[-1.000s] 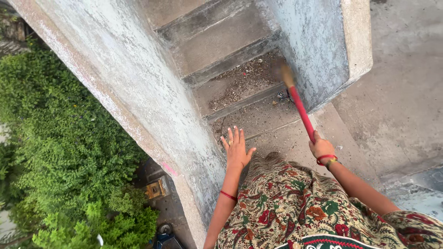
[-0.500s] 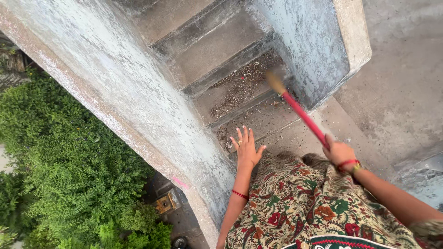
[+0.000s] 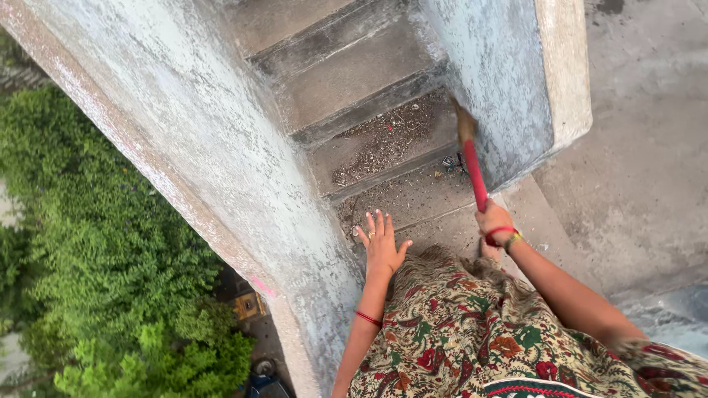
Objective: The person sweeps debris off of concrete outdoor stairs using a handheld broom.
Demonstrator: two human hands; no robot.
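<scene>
I look down a grey concrete staircase. My right hand (image 3: 493, 223) is closed around the red handle of a broom (image 3: 472, 168), whose straw head points down toward a step strewn with dust and debris (image 3: 383, 144). My left hand (image 3: 381, 245) is spread flat, fingers apart, against the side wall (image 3: 243, 169) beside the top step, holding nothing. Red bangles circle both wrists. A patterned floral garment (image 3: 472, 332) covers my lap below the hands.
A second low wall (image 3: 516, 81) borders the stairs on the right, with a concrete floor (image 3: 649, 147) beyond it. Far below on the left are green bushes (image 3: 96, 243) and some small objects on the ground (image 3: 251, 306). Small litter (image 3: 451, 162) lies on the near step.
The broom has swung from the step's left part toward the right wall, and the handle stands steeper. My left hand stays spread on the wall. The view has shifted slightly.
</scene>
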